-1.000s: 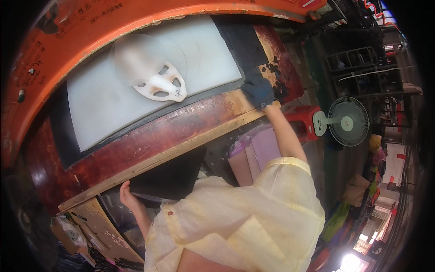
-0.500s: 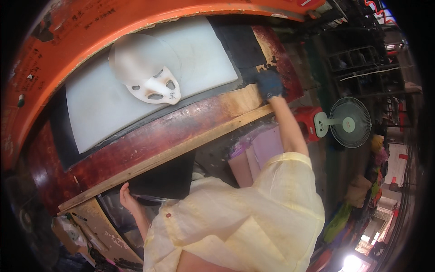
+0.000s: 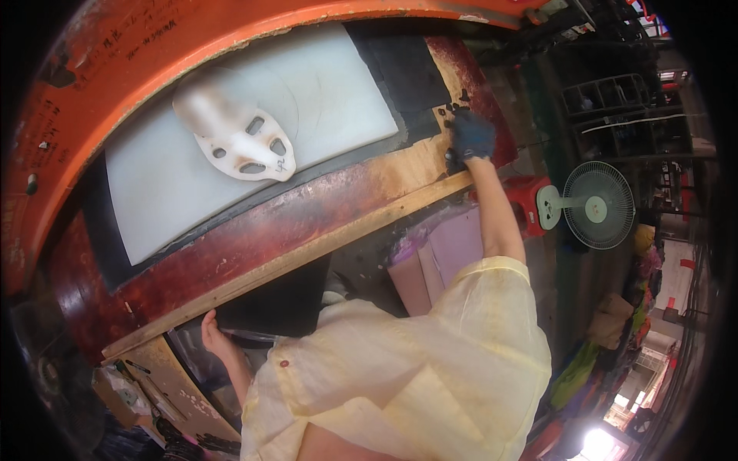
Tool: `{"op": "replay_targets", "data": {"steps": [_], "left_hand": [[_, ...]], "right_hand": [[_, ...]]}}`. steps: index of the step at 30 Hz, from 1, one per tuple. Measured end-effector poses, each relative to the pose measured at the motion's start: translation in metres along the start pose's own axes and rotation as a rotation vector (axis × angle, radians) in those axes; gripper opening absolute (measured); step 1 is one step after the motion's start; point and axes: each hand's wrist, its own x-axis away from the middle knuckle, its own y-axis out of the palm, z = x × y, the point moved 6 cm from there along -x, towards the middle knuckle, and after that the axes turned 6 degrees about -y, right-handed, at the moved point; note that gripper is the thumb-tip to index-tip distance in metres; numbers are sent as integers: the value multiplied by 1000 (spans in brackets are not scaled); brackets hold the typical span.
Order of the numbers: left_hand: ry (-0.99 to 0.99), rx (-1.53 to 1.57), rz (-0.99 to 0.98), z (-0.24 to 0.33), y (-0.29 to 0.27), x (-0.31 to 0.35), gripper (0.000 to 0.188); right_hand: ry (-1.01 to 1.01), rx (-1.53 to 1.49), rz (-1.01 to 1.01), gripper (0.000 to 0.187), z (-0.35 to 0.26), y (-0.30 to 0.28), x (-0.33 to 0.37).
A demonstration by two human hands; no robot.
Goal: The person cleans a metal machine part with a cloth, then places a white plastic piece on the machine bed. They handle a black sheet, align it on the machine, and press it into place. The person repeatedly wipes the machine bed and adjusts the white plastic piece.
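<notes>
Small black scraps (image 3: 464,97) lie at the table's right end, on the worn bare wood; the gloved right hand (image 3: 472,137) is over them, hiding some, and I cannot tell whether its fingers grip any. The bare left hand (image 3: 218,336) is just below the front edge, toward the left, fingers together and nearly straight, beside a black sheet (image 3: 269,300); whether they pinch it cannot be told.

A white mask-shaped plate with openings (image 3: 246,147) rests on a pale cutting board (image 3: 330,84), near its front edge. A black mat (image 3: 407,73) lies between board and scraps.

An orange beam (image 3: 192,42) arches along the far edge. The table (image 3: 254,230) is scuffed dark red, edged in front with a wooden strip (image 3: 307,252). Lilac slabs (image 3: 455,250) stand below it. Beyond the right end are a fan (image 3: 596,207), a red stool (image 3: 521,201) and a dark rack (image 3: 607,100).
</notes>
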Motion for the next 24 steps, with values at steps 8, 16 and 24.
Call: {"op": "replay_targets", "data": {"steps": [8,16,24], "left_hand": [[-104,81,-12,-10,1,-3,26],[-43,63,30,-8,-9,-3,24],[-87,51,44,-5,-9,1,24]], "right_hand": [[-307,-234,108,17,-45,-6,29],[71,44,-42,18,9,0,5],[54,-118,9,28,-13,5,-96]]}}
